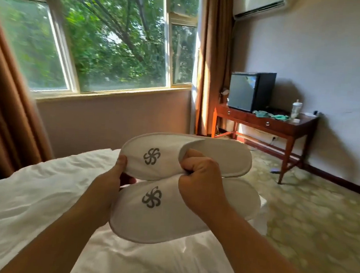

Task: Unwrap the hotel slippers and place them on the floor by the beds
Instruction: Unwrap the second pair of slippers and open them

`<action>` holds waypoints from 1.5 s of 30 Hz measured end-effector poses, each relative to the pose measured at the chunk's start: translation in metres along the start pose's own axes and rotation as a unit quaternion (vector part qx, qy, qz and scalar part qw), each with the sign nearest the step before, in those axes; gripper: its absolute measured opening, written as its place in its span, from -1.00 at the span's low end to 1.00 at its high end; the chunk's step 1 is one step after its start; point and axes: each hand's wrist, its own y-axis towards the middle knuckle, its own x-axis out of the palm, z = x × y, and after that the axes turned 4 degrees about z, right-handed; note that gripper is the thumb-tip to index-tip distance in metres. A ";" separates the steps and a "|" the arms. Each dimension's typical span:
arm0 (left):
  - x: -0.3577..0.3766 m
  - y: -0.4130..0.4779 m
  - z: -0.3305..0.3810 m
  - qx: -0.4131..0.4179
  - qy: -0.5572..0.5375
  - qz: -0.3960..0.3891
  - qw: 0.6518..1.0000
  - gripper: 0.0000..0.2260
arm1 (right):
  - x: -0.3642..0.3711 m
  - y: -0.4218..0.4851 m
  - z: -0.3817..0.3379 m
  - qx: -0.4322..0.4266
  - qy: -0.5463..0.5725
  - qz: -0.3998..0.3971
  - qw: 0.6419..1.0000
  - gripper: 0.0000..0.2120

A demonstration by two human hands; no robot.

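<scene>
The right hand (201,180) has its fingers curled into the mouth of the upper white terry-cloth slipper with a grey pinwheel emblem (165,148), clamped on its vamp edge, while the left hand (112,178) pinches the toe end, thumb on top. The matching white slipper (158,220) lies just beneath, both held above the white-sheeted bed (32,190), long axes across the view, toes left, heels right. No wrapper shows, so unwrapping looks done; next they need separating and lowering soles-down onto the patterned green carpet floor (318,220).
</scene>
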 end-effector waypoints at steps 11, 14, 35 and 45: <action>0.120 -0.039 0.084 -0.075 -0.010 -0.124 0.989 -0.47 | -0.135 0.068 -0.045 0.114 -0.059 0.036 0.991 -0.88; 0.155 -0.051 0.094 -0.078 0.006 -0.151 0.985 -0.49 | -0.173 0.076 -0.045 0.117 -0.076 0.051 0.989 -0.90; 0.372 -0.076 0.148 -0.082 0.037 -0.202 0.975 -0.40 | -0.360 0.139 0.015 0.176 -0.077 0.080 0.978 -0.82; 0.473 -0.021 0.159 -0.124 0.017 -0.247 0.961 -0.43 | -0.388 0.203 0.083 0.178 -0.148 0.094 0.968 -0.87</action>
